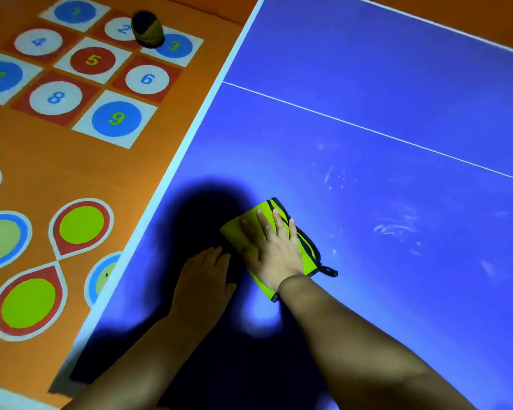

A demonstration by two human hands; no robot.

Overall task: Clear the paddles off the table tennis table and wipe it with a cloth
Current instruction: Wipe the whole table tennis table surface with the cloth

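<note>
The right hand [274, 255] lies flat with fingers spread, pressing a folded green cloth [236, 229] onto the blue bench [367, 84]. The cloth sits near the bench's left edge. Just beside it the left hand [203, 279] rests palm down on the surface, holding nothing. It lies in deep shadow, so its fingers look straight, though that is hard to confirm. No paddles show on the part of the bench in view, so the clearing step looks done and the wiping is under way.

The main risk is missed dirt. White smears [394, 227] and a scatter of specks [339, 177] lie well to the right of the cloth, and strokes kept near the edge would leave them. With only a flat palm holding it, the cloth could slip or unfold under a fast stroke. Its dark hanging loop [329, 271] trails free and might drag grit. A stroke too far left could push the cloth over the white border [190, 137] onto the orange floor [71, 167].
</note>
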